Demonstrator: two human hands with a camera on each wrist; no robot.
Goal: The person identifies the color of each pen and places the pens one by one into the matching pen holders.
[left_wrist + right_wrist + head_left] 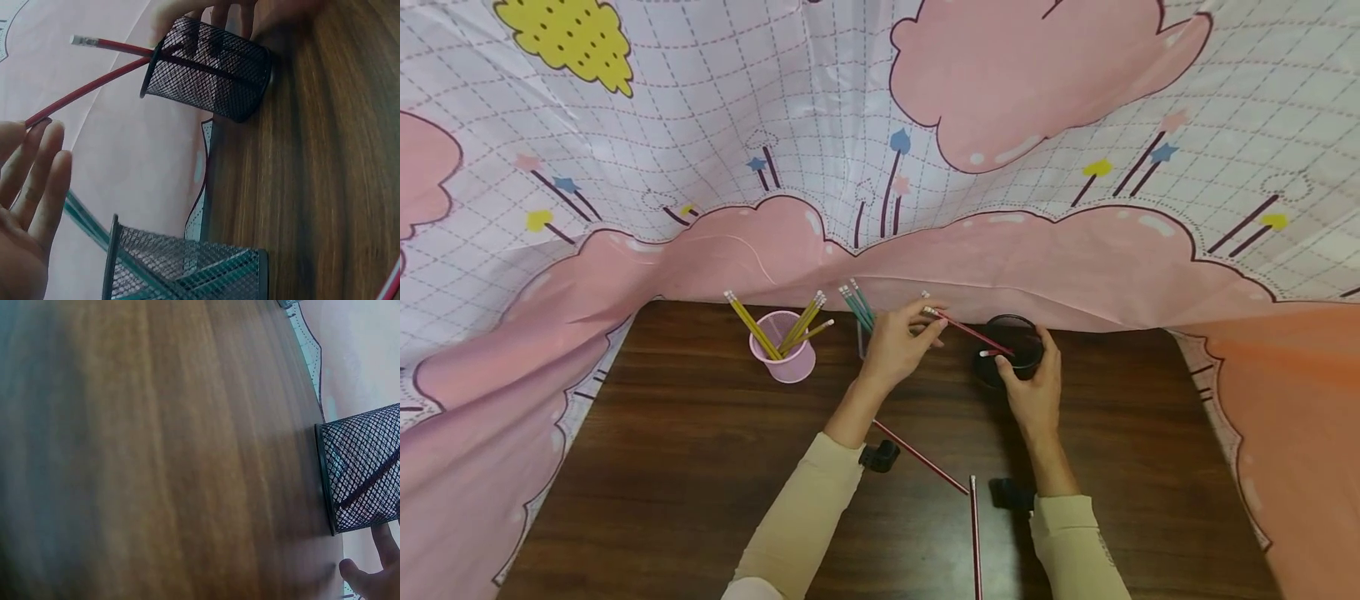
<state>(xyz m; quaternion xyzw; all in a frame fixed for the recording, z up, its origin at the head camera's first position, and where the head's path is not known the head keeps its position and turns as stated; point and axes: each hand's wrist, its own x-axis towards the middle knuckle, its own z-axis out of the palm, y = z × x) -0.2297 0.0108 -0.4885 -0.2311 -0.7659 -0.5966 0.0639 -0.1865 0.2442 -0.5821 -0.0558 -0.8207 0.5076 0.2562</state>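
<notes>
My left hand (897, 346) pinches a red pencil (966, 328) near its white eraser end. The pencil slants down to the right, its other end inside the black mesh pencil cup (209, 78). Thumb at the near rim and fingers round the far right side, my right hand (1036, 396) grips that cup. A second red pencil (125, 47) leans in the cup with its eraser end past the rim. In the right wrist view the cup's mesh wall (365, 469) shows, with fingertips against it.
Two red pencils lie on the wooden table, one slanted (919, 455) and one nearer the front (976, 542). A pink mesh cup (793, 368) with yellow pencils stands left. Partly behind my left hand, a dark mesh cup (187, 240) holds green pencils (856, 304). Patterned cloth (760, 250) hangs behind.
</notes>
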